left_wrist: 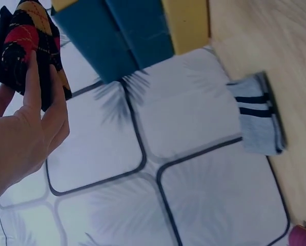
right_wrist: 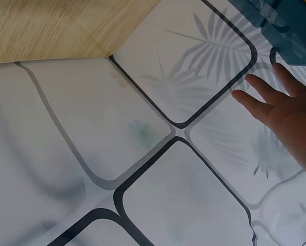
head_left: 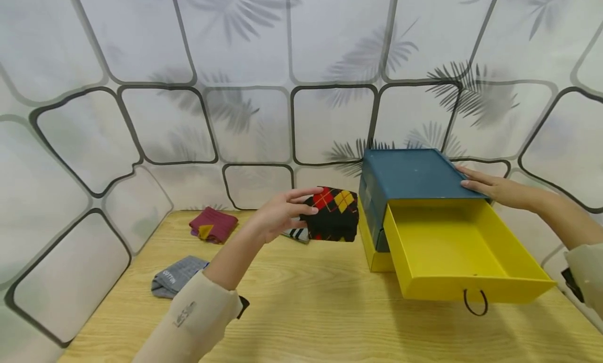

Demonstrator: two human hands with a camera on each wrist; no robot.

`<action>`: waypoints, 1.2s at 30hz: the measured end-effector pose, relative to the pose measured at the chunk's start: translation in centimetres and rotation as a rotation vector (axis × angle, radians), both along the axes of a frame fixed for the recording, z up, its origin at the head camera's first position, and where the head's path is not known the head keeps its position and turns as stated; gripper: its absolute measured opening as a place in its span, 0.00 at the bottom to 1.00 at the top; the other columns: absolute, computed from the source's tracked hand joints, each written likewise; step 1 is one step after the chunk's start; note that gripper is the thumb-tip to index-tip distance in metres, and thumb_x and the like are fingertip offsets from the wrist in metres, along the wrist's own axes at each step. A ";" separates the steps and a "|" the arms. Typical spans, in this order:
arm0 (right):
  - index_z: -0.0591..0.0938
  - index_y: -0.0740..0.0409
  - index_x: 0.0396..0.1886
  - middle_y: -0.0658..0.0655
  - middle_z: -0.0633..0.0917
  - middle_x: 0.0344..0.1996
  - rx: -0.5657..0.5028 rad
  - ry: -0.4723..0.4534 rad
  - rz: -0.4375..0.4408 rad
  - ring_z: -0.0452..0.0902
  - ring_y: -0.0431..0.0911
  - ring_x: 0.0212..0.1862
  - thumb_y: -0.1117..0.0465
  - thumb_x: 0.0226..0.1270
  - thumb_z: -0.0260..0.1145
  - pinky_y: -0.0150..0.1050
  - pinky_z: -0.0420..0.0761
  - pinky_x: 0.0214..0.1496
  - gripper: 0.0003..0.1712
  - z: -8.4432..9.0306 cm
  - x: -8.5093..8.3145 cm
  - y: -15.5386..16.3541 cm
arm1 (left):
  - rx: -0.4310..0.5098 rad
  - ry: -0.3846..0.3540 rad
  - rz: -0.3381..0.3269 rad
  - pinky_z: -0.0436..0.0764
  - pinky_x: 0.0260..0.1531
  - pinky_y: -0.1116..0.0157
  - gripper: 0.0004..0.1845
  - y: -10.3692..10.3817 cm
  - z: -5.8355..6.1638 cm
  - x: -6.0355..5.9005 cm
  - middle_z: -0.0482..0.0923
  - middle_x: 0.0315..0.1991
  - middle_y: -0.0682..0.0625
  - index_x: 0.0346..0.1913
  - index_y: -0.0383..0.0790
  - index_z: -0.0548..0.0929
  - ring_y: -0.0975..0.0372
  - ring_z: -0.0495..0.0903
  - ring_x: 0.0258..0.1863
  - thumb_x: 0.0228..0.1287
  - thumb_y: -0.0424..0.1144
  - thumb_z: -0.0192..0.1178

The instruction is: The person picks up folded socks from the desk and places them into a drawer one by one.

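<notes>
Folded black sock bundle (head_left: 333,216) with a red and yellow diamond pattern is held above the wooden table (head_left: 311,310), just left of the blue box (head_left: 410,174). Left hand (head_left: 278,213) pinches it, thumb on one face and fingers (left_wrist: 34,87) on the other, a narrow firm grip. Right hand (head_left: 494,187) rests flat with straight fingers on the top right edge of the blue box, holding nothing. Upper yellow drawer (head_left: 452,248) stands pulled well out with nothing visible inside, its loop handle (head_left: 475,301) hanging at the front; a lower yellow drawer (head_left: 374,253) shows slightly out beneath.

Judgement: to do this well, keep the box steadied, carry the bundle over the drawer's near wall without loosening the fold, and lay it flat on the drawer floor.

Also on the table: a grey sock (head_left: 176,276), a dark red sock (head_left: 213,225), and a striped sock (left_wrist: 259,114) behind the bundle.
</notes>
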State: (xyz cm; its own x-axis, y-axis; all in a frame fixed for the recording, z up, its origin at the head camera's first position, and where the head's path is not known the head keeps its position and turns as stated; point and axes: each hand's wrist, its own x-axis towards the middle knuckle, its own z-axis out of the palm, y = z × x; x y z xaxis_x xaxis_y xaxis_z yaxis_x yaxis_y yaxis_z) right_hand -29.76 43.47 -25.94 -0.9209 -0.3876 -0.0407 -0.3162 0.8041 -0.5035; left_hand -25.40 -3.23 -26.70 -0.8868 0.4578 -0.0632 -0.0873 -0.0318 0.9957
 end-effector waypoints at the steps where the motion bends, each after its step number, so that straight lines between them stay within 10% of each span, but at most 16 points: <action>1: 0.37 0.55 0.73 0.75 0.39 0.67 0.002 0.001 0.002 0.36 0.76 0.62 0.52 0.75 0.42 0.72 0.46 0.51 0.36 0.0 0.0 0.0 | 0.008 0.005 -0.011 0.64 0.56 0.49 0.24 0.2 0.3 0.1 0.58 0.66 0.48 0.62 0.43 0.72 0.54 0.60 0.63 0.63 0.26 0.55; 15: 0.35 0.56 0.72 0.76 0.37 0.66 -0.018 -0.008 0.037 0.33 0.76 0.62 0.53 0.76 0.41 0.73 0.43 0.51 0.36 0.1 -0.1 0.2 | 0.060 0.010 -0.072 0.74 0.48 0.57 0.23 5.4 3.4 1.1 0.66 0.61 0.48 0.61 0.42 0.73 0.54 0.73 0.53 0.62 0.25 0.55; 30: 0.35 0.61 0.71 0.80 0.41 0.64 0.004 -0.007 0.012 0.37 0.78 0.61 0.53 0.76 0.41 0.72 0.45 0.51 0.36 0.0 -0.3 0.0 | 0.011 0.003 0.045 0.79 0.39 0.58 0.20 13.8 2.6 3.4 0.67 0.59 0.44 0.49 0.46 0.83 0.55 0.80 0.41 0.55 0.24 0.62; 36: 0.36 0.62 0.71 0.80 0.41 0.64 0.001 -0.007 0.015 0.38 0.78 0.60 0.53 0.76 0.40 0.71 0.46 0.51 0.36 0.0 -0.1 -0.1 | -0.217 0.194 0.091 0.75 0.20 0.68 0.21 16.0 1.2 4.4 0.71 0.57 0.53 0.50 0.52 0.82 0.63 0.74 0.16 0.54 0.29 0.65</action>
State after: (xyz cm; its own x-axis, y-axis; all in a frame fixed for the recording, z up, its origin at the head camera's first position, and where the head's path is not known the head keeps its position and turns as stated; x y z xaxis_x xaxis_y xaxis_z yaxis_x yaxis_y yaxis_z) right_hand -29.88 43.34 -25.93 -0.9147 -0.4014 -0.0470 -0.3249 0.7997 -0.5049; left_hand -21.00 12.74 -25.48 -0.9287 0.3700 0.0240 0.0989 0.1846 0.9778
